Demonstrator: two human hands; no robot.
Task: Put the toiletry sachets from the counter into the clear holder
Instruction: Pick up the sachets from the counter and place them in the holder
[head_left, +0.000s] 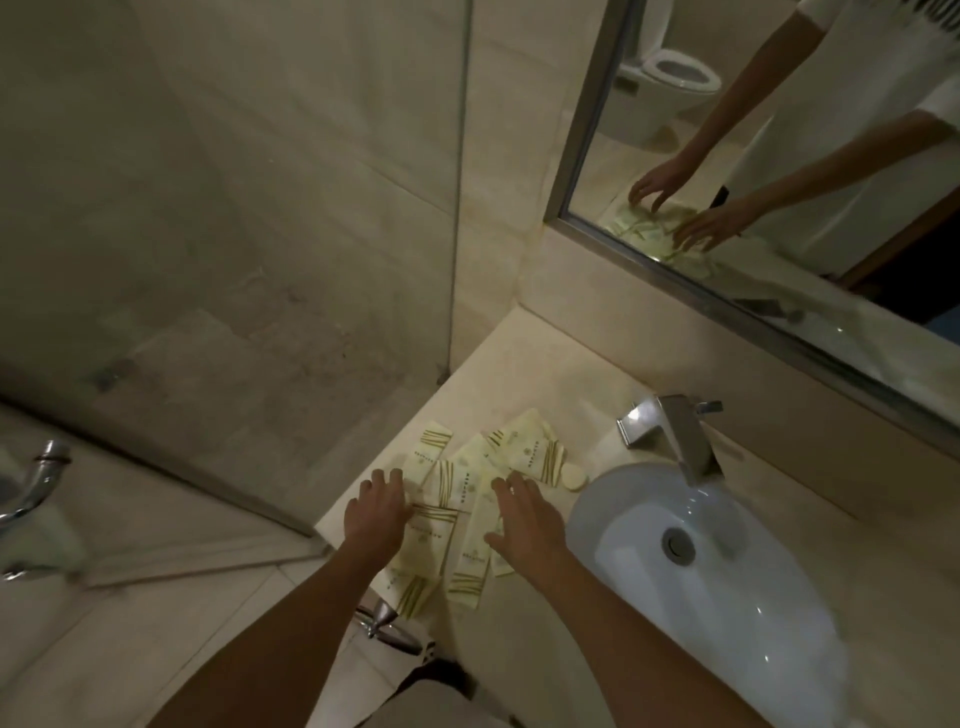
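Several pale yellow toiletry sachets (457, 499) with gold stripes lie scattered and overlapping on the beige counter (467, 395), left of the sink. My left hand (379, 506) lies flat on the left side of the pile, fingers spread. On the pile's right side rests my right hand (524, 514), also flat with fingers apart. Neither hand grips a sachet. A small round soap (574, 477) sits at the pile's right edge. No clear holder is visible.
A white sink basin (727, 597) with a chrome tap (670, 431) lies to the right. A mirror (779, 156) hangs above, reflecting my arms. A glass shower partition (234, 234) stands to the left. A chrome handle (384, 618) sticks out below the counter's front edge.
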